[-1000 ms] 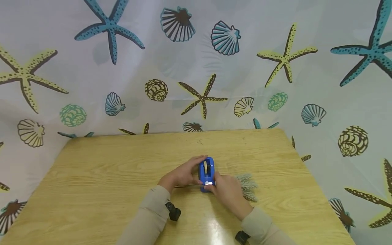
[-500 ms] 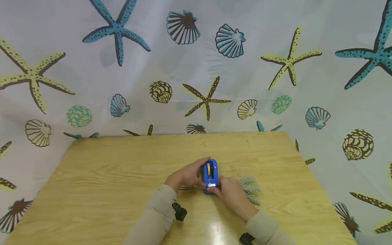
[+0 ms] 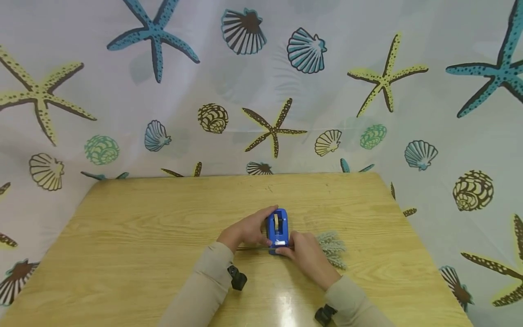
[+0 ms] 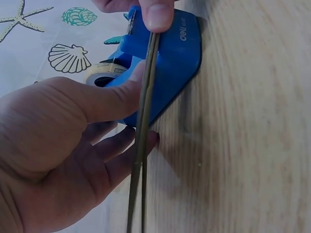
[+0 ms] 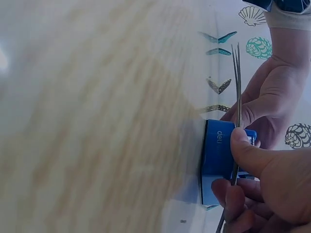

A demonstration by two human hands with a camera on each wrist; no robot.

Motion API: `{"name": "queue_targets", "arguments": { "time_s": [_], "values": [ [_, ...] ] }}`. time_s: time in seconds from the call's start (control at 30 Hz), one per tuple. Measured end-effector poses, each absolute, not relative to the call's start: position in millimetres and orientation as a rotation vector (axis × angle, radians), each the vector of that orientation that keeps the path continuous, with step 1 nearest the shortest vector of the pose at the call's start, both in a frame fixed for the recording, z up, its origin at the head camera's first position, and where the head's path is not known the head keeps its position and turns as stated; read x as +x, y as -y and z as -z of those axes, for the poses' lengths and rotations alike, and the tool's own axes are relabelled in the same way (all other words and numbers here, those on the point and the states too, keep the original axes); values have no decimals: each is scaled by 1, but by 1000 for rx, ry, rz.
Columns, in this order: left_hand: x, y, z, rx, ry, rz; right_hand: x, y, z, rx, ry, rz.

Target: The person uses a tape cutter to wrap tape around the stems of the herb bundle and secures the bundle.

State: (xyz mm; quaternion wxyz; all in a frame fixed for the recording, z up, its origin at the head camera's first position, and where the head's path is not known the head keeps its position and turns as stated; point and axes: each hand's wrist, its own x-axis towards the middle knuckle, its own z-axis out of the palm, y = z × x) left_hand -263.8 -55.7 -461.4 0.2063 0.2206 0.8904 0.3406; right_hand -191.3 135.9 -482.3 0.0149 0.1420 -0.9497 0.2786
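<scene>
**Two hands steady thin stems against a blue tape dispenser**

A blue tape dispenser (image 3: 277,230) stands on the wooden table (image 3: 135,227), and both hands close in on it from either side. The left hand (image 3: 245,231) wraps the far end and left flank of the dispenser, thumb laid along its side; in the left wrist view that thumb (image 4: 114,94) presses a pair of thin stems (image 4: 144,121) flat against the blue body. The right hand (image 3: 305,255) holds the near end by the cutter, and its thumb (image 5: 248,150) pinches the same stems (image 5: 237,87) onto the dispenser wall just above the moulded brand lettering. Both hands are therefore curled and gripping, each clamping stems and dispenser together.

The stems run across the dispenser from one grip to the other, sticking out to the left beyond the left hand's fingers. Just to the right of the right hand, touching or nearly touching its back, lies a pale feathery sprig (image 3: 332,247) on the table; whether it is the head of those stems cannot be told, since the hand hides the join. The tape roll (image 4: 104,73) sits in its cradle just beyond the left thumb.

The step in hand looks like lining the stems up at the cutter end, ready for binding. A next move would call for one hand to free a fingertip and draw out the tape's loose end while the other keeps the stems pinned, so they do not slide or splay.
</scene>
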Motion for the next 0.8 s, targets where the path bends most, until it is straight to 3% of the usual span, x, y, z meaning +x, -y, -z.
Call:
{"name": "queue_targets", "arguments": {
  "time_s": [0.23, 0.5, 0.8],
  "values": [
    [-251, 64, 464, 621, -2612, -911, -187, -133, 480, 396, 2974, -846],
    [-210, 71, 460, 388, -2808, -776, -179, -133, 473, 401, 3000, -825],
    [-191, 66, 463, 590, -2689, -892, -172, -130, 467, 527, 2977, -755]
  ]
}}
